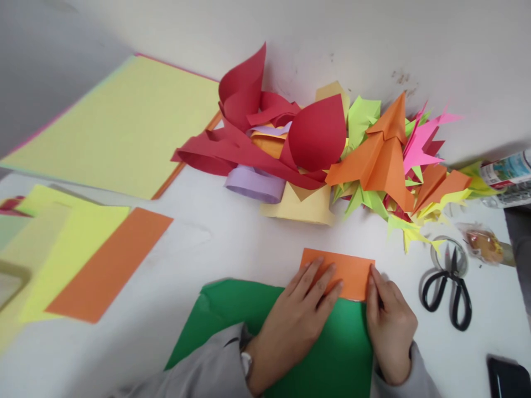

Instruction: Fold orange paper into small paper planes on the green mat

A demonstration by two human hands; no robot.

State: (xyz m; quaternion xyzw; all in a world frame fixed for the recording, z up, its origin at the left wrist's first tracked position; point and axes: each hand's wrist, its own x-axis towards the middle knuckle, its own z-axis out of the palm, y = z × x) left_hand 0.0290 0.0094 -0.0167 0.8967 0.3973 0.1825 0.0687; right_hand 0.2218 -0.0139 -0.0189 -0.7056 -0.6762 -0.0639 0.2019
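An orange rectangle of paper (pixel 350 273) lies at the middle of the table, partly over a green sheet (pixel 232 301). My left hand (pixel 301 318) rests on the orange paper's left part with its fingers stretched out flat. At the right edge, my right hand (pixel 388 318) pinches the orange paper between thumb and forefinger. Its other fingers are curled in. The green sheet passes under my left forearm, and part of it is hidden.
Black-handled scissors (pixel 450 287) lie on a tape roll (pixel 460 251) at the right, near a wrapped snack (pixel 483 243) and a black phone (pixel 508 378). Folded paper shapes (pixel 377 160) and curled red paper (pixel 317 130) pile at the back. Coloured strips (pixel 110 265) and large sheets (pixel 136 127) lie left.
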